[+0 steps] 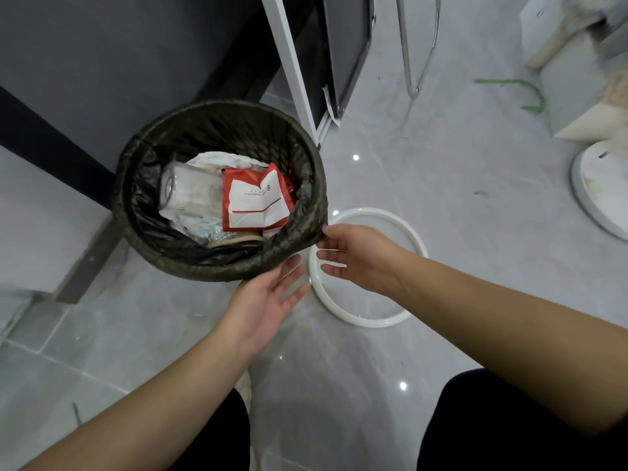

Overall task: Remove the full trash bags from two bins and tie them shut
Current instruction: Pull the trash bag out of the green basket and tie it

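Observation:
A round bin lined with a black trash bag stands on the grey floor, the bag's edge folded over the rim. Inside lie a red and white packet, a clear plastic cup and crumpled paper. My left hand is open, palm up, just under the bin's near rim. My right hand reaches to the bag's edge at the right side of the rim, its thumb and fingertips touching the plastic; no firm grip shows.
A white plastic ring lies flat on the floor under my right hand. A white metal frame leg and chrome chair legs stand behind. A white round base sits at the right. Dark wall panel at left.

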`<state>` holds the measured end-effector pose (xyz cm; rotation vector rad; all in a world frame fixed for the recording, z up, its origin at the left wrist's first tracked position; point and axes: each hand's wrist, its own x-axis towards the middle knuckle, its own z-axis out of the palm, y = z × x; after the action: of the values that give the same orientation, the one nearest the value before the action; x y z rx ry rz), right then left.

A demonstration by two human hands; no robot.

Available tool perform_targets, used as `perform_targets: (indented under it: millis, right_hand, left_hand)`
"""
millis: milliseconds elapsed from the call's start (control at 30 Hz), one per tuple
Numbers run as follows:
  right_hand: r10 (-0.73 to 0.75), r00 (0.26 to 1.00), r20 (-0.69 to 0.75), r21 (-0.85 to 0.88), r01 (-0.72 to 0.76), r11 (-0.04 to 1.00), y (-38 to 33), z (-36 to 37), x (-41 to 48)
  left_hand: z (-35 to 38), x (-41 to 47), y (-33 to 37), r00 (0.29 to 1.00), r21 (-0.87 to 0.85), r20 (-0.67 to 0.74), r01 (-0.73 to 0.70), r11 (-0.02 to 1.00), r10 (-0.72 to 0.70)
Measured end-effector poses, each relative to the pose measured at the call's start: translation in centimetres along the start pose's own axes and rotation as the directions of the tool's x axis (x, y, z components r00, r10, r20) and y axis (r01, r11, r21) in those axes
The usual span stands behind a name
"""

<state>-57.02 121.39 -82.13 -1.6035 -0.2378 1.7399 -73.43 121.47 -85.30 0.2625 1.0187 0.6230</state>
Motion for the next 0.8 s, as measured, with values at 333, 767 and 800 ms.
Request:
perform_targets:
  millis: [333, 767, 800]
  right_hand:
    - [-0.025, 1.0, -0.013, 0.143, 0.027, 0.989, -0.3, 1.0, -1.4]
    - [-0.124, 0.985, 0.124, 0.38, 0.069, 0.922, -1.5, 3.3, -1.5]
    - [-0.129, 0.984, 0.126, 0.406, 0.067, 0.912, -1.7, 3.4, -1.5]
  left_hand:
    - [2.1, -4.6, 2.0, 0.985, 0.051, -0.058, 0.165, 0.985, -0.162]
    - [3.0, -7.2, 4.8, 0.961, -0.161, -0.19, -0.233, 0.959, 0.201]
    - [2.9, -7.2, 5.0, 0.963, -0.198, -0.183, -0.232, 0.952, 0.197]
